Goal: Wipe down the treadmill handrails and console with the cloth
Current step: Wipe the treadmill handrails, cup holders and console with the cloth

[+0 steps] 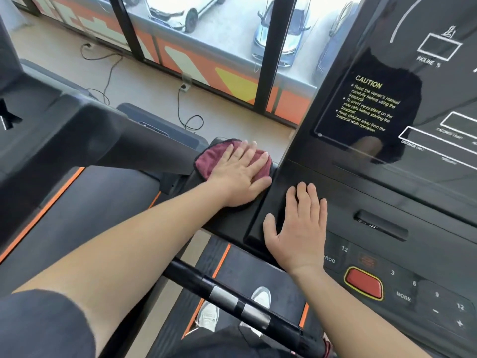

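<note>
While the left hand (238, 171) lies flat, fingers spread, pressing the maroon cloth (209, 161) onto the black ledge at the console's left shoulder, the right hand (299, 226) rests open and empty, palm down, on the raised corner block of the console (387, 202) just beside it. Neither hand grips anything; the cloth is pinned under the palm rather than pinched. It sits at the far left edge of the console, touching the foot of the upright display panel (374, 104), so the unwiped console face lies to the right and toward the person, where the keypad and red stop button (364, 281) are. The left hand is the one already on the cloth; sweeping rightward would probably run it into the right hand, which likely needs to lift clear first. Nearer the body, the black handrail (232, 301) with its silver sensor bands runs diagonally from upper left to lower right, below both forearms. White shoes (206, 316) show on the belt beneath. Care seems due around the stop button and keys.
</note>
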A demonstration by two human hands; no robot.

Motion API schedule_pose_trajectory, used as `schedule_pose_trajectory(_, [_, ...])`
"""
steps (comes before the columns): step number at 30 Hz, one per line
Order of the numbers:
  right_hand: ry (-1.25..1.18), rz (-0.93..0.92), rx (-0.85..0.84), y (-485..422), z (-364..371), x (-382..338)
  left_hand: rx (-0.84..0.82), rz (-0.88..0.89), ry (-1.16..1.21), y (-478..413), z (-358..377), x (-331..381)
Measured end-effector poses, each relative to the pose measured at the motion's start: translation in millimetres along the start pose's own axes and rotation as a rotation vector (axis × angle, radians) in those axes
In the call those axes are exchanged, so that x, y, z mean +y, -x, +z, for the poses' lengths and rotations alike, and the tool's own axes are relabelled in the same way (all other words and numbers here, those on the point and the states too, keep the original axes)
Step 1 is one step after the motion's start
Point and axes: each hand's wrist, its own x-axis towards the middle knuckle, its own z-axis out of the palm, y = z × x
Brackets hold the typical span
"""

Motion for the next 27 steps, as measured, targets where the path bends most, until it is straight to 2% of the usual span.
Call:
schedule_pose_trajectory(4, [-0.034, -0.015, -0.016, 1, -1, 0, 0.069, 0.056, -0.028, 49, 18, -20])
schedule_pose_trajectory(8, [-0.031, -0.017, -0.029, 1, -3, 1, 0.127, -0.078, 0.029, 47, 13, -49])
schedule_pose_trajectory(11, [-0.068, -0.018, -0.037, 2, -4, 3, 0.213, -0.139, 0.177, 62, 25, -21])
schedule_pose_trajectory(15, [-0.182, -0.060, -0.115, 3, -18, 12, 0.202, 0.014, 0.304, 108, 42, 17])
schedule_pose_trajectory(17, [-0.284, -0.074, -0.128, 8, -27, 16, 0.152, 0.079, 0.225, 98, 32, 2])
schedule_pose_trajectory(19, [-0.322, -0.118, -0.084, 19, -31, 17, 0.120, 0.136, 0.079, 81, 23, -14])
schedule_pose_trajectory(21, [-0.322, -0.181, 0.031, 32, -30, 16, 0.127, 0.115, 0.014, 75, 26, -15])
schedule_pose_trajectory(23, [-0.355, -0.213, 0.122, 48, -30, 9, 0.174, 0.064, 0.078, 85, 35, -1])
schedule_pose_trajectory(25, [-0.398, -0.234, 0.167, 69, -32, -1, 0.290, 0.030, 0.162, 100, 37, 11])
schedule_pose_trajectory(27, [-0.449, -0.217, 0.125, 92, -33, -5, 0.357, -0.052, 0.279, 115, 31, 12])
